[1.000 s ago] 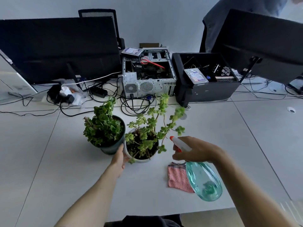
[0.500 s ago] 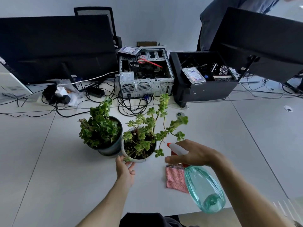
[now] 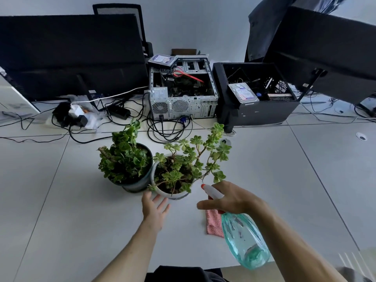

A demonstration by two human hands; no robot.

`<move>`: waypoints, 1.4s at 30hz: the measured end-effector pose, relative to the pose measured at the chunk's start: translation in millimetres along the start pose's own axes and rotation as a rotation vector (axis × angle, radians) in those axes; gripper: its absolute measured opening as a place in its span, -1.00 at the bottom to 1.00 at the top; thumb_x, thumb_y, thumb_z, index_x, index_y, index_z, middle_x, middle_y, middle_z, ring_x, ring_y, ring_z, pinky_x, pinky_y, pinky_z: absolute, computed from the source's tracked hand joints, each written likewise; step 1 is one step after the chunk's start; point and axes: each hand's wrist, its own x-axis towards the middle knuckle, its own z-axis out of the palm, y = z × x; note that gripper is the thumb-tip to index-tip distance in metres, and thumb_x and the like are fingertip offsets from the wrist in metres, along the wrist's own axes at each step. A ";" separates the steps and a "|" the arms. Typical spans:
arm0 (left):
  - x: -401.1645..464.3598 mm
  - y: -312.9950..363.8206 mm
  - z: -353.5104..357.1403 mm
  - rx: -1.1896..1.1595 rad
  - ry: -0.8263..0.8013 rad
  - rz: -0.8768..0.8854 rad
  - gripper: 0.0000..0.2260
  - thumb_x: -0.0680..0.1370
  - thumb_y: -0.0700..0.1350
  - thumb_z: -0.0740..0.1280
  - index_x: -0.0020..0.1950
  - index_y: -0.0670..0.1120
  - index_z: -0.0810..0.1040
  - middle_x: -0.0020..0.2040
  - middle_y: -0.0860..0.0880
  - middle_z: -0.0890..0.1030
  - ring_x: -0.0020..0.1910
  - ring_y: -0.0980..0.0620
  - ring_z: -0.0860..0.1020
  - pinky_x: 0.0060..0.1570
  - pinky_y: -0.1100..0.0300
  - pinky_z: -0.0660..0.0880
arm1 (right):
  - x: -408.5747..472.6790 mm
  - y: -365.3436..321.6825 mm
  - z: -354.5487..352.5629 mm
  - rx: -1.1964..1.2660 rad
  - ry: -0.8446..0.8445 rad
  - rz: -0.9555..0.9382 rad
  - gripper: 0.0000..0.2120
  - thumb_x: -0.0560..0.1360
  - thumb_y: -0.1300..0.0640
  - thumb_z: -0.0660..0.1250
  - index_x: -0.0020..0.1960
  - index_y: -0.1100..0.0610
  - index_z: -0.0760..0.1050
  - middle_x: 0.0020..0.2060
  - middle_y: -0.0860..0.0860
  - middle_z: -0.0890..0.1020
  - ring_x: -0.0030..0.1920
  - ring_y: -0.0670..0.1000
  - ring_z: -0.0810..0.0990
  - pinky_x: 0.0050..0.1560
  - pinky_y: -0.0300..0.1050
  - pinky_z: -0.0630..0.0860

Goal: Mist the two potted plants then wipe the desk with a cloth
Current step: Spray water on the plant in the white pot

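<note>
Two potted plants stand side by side mid-desk: a bushy one in a dark grey pot [image 3: 136, 185] on the left, a leggy one in a white pot [image 3: 173, 195] on the right. My left hand [image 3: 154, 208] hovers open just in front of the white pot, fingers apart, holding nothing. My right hand [image 3: 230, 198] grips the white and red head of a teal spray bottle [image 3: 245, 241], its nozzle aimed at the white-pot plant. A pink cloth [image 3: 213, 222] lies on the desk under the bottle, partly hidden.
Behind the plants sit an open grey computer case [image 3: 183, 92], a black open case [image 3: 258, 94] with hard drives, tangled cables [image 3: 162, 129] and a power strip. Two black monitors [image 3: 71, 53] stand at the back left and right. A person stands at the back right.
My left hand has let go of the white pot and drawn back toward me, now open. My right hand with the bottle has dropped a little lower.
</note>
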 end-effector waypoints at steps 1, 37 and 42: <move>-3.8 -5.6 1.1 -0.001 -0.014 0.009 -0.68 0.56 0.10 0.14 0.19 -0.02 0.51 0.17 -0.06 0.57 0.22 -0.18 0.52 0.20 -0.06 0.42 | -1.1 2.8 0.2 0.008 -0.005 -0.006 -0.34 0.23 -0.50 0.36 -0.11 0.10 0.58 -0.24 0.09 0.71 -0.31 0.02 0.66 -0.01 0.12 0.64; 27.7 9.8 27.5 0.198 0.149 0.223 -0.59 0.55 -0.38 0.22 0.33 -0.06 0.53 -0.12 -0.06 0.59 -0.39 0.09 0.40 -0.47 0.30 0.39 | -77.8 4.9 -70.1 0.142 -0.049 -0.137 -0.58 0.39 -0.20 0.44 -0.15 0.18 0.56 -0.25 0.15 0.61 -0.33 0.04 0.59 -0.30 -0.13 0.59; 22.3 10.9 28.1 0.179 0.135 0.191 -0.61 0.57 -0.35 0.19 0.34 -0.05 0.49 0.19 -0.10 0.56 0.15 -0.04 0.54 0.15 0.09 0.47 | -68.0 -5.6 -63.1 0.053 -0.045 -0.169 -0.64 0.46 -0.17 0.42 -0.15 0.14 0.56 -0.22 0.13 0.63 -0.26 0.15 0.64 -0.31 -0.14 0.58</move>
